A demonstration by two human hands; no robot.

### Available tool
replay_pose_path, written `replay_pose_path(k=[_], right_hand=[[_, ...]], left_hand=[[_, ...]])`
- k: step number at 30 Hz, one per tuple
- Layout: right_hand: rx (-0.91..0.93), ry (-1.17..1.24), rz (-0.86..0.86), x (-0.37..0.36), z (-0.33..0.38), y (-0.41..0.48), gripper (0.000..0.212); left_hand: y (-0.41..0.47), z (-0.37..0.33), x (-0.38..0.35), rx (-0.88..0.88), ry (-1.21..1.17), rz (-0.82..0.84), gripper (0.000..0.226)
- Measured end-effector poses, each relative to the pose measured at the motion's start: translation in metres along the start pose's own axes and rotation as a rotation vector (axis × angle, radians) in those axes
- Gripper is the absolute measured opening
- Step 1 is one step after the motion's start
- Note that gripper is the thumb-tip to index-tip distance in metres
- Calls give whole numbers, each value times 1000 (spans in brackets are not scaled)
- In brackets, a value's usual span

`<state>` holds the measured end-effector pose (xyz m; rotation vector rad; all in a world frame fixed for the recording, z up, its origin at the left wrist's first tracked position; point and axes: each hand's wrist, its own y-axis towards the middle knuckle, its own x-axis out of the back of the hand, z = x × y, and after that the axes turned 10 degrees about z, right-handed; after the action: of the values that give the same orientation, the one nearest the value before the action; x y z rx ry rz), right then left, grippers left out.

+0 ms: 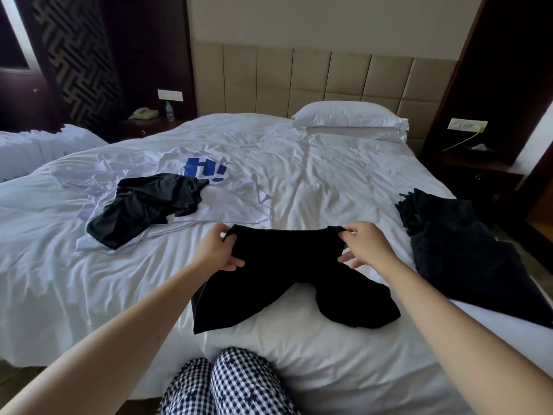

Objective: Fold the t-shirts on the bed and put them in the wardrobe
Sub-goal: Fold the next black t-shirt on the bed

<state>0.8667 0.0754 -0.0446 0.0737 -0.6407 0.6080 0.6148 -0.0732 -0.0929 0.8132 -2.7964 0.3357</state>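
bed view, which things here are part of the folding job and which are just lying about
Job: black t-shirt held in left hand and right hand; crumpled black t-shirt; white t-shirt with blue print; dark garment at right.
Lying about: pillow, telephone, water bottle.

It was a bedroom, most likely a hotel room. A wide bed (pixel 329 175) in white linen stood against a padded beige headboard (pixel 329 79), with one pillow (pixel 344 115) at its head edge. Beside its far left corner, a dark nightstand (pixel 140 128) carried a telephone (pixel 145 112) and a water bottle (pixel 169 110) under a wall switch panel (pixel 170 95).
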Motion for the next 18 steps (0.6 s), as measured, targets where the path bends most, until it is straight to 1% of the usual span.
replay_pose_path(k=[3, 5, 7, 10, 14, 18], right_hand=[[2, 346, 92, 9, 16, -7, 15], [24, 488, 111, 14, 27, -10, 13], [54, 566, 123, 19, 36, -10, 16], [92, 534, 130, 29, 48, -7, 16], [94, 470, 131, 41, 54, 8, 16], [48, 477, 181, 47, 44, 36, 16]], left_hand=[[-6, -28, 3, -35, -105, 28, 17], [-10, -48, 5, -76, -158, 23, 19], [-15, -68, 6, -123, -192, 18, 19], [-19, -95, 8, -181, -194, 18, 21], [-7, -113, 4, -238, -81, 31, 16], [26, -114, -8, -179, 50, 63, 18]])
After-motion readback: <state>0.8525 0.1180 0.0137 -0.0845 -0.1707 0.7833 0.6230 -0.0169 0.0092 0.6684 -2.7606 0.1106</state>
